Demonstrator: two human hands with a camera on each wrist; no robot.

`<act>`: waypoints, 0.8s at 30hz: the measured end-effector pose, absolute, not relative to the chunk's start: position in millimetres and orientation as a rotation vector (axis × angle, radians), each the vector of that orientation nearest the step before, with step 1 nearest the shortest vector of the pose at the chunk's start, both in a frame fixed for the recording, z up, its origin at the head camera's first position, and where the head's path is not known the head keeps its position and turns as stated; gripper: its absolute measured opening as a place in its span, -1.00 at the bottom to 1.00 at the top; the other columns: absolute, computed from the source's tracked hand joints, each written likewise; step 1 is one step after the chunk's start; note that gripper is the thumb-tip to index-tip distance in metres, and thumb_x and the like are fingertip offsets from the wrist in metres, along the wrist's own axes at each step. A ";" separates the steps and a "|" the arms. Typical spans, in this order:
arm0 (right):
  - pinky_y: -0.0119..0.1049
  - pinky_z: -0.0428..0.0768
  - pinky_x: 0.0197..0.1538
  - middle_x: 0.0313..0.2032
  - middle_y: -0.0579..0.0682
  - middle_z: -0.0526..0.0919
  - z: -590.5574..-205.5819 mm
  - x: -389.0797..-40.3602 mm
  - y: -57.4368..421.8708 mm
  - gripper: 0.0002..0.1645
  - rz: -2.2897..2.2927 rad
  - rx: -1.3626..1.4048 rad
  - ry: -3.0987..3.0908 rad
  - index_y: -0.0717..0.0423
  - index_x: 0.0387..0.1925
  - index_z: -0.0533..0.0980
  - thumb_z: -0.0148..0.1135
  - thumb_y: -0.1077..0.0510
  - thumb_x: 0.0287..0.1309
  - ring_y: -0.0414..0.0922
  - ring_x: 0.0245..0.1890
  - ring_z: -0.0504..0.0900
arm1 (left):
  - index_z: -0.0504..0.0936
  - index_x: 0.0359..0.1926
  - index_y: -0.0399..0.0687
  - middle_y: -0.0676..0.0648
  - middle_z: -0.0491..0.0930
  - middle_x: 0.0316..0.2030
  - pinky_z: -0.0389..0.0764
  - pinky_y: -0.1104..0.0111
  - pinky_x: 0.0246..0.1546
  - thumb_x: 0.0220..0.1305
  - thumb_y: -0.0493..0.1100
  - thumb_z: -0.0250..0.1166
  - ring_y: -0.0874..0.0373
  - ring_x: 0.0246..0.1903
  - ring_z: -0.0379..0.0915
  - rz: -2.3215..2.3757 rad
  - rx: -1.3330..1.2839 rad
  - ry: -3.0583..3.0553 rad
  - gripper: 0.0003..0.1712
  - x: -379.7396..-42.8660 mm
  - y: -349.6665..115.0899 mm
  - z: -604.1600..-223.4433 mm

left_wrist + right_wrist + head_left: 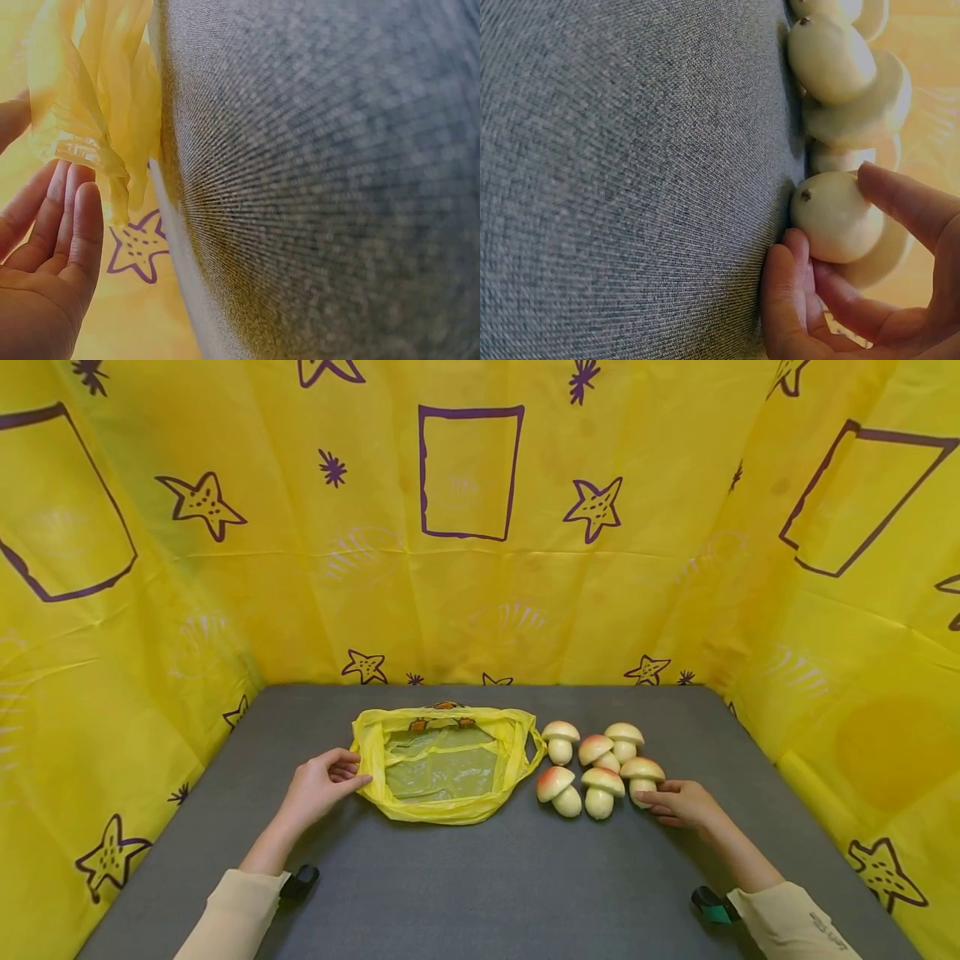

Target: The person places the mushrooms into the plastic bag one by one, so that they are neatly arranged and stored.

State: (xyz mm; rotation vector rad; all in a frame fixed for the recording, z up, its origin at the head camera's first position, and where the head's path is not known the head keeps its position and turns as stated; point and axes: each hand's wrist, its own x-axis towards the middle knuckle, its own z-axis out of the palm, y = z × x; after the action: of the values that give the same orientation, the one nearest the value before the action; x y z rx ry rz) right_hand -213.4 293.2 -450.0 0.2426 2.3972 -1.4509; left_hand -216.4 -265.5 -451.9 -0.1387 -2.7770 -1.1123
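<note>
A yellow plastic bag lies on the grey table with its wide mouth facing up. At its left edge, my left hand holds the rim between thumb and fingers; the left wrist view shows the fingertips right at the bag's crumpled edge. To the right of the bag stand several toy mushrooms with cream stems and reddish caps. My right hand grips the nearest-right mushroom by its stem, thumb on one side and fingers on the other. In the right wrist view its rounded stem base faces the camera.
The grey table is bounded at the back and both sides by yellow cloth walls with purple drawings. A bag handle loop reaches toward the mushrooms. Dark straps are on both wrists.
</note>
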 end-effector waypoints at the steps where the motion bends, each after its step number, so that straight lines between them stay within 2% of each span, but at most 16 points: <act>1: -0.22 0.63 -0.10 -0.08 0.22 0.60 -449.3 -213.4 293.1 -0.16 -1.454 0.249 2.391 0.60 0.17 0.22 0.29 0.01 0.14 -0.11 -0.17 0.63 | 0.62 -0.12 -0.10 -0.04 0.64 -0.32 0.56 0.44 -0.33 0.04 0.07 0.44 0.18 -0.35 0.54 -1.115 -0.138 -2.778 -0.54 -216.4 -265.4 -451.8; 6: -0.25 0.64 -0.12 -0.16 0.13 0.61 -446.1 -213.5 293.1 -0.11 -1.508 0.252 2.344 0.64 0.20 0.14 0.28 0.04 0.14 -0.17 -0.22 0.64 | 0.60 -0.11 -0.12 -0.05 0.63 -0.32 0.56 0.44 -0.32 0.04 0.05 0.44 0.18 -0.35 0.54 -1.117 -0.132 -2.791 -0.54 -216.8 -265.3 -452.1; 13: -0.28 0.65 -0.16 -0.34 -0.04 0.65 -444.3 -212.6 296.2 -0.27 -1.609 0.257 2.285 0.64 0.10 0.25 0.26 0.11 0.16 -0.21 -0.30 0.67 | 0.57 -0.11 -0.16 -0.09 0.64 -0.31 0.56 0.45 -0.32 0.04 0.04 0.45 0.16 -0.34 0.56 -1.133 -0.136 -2.789 -0.52 -219.3 -265.4 -452.3; 24: -0.31 0.65 -0.19 -0.42 -0.07 0.65 -433.6 -209.8 301.7 -0.31 -1.602 0.290 2.332 0.62 0.02 0.36 0.28 0.07 0.14 -0.21 -0.35 0.67 | 0.56 -0.10 -0.17 -0.10 0.64 -0.28 0.58 0.42 -0.29 0.04 0.00 0.45 0.14 -0.31 0.57 -1.173 -0.141 -2.792 -0.53 -219.1 -265.1 -450.6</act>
State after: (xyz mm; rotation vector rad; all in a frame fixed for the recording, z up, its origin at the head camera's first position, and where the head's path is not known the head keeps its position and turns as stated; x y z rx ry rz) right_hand -209.8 301.7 -433.6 0.2901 2.3324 -1.6024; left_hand -219.1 -265.1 -450.6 -0.1408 -2.7921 -1.1728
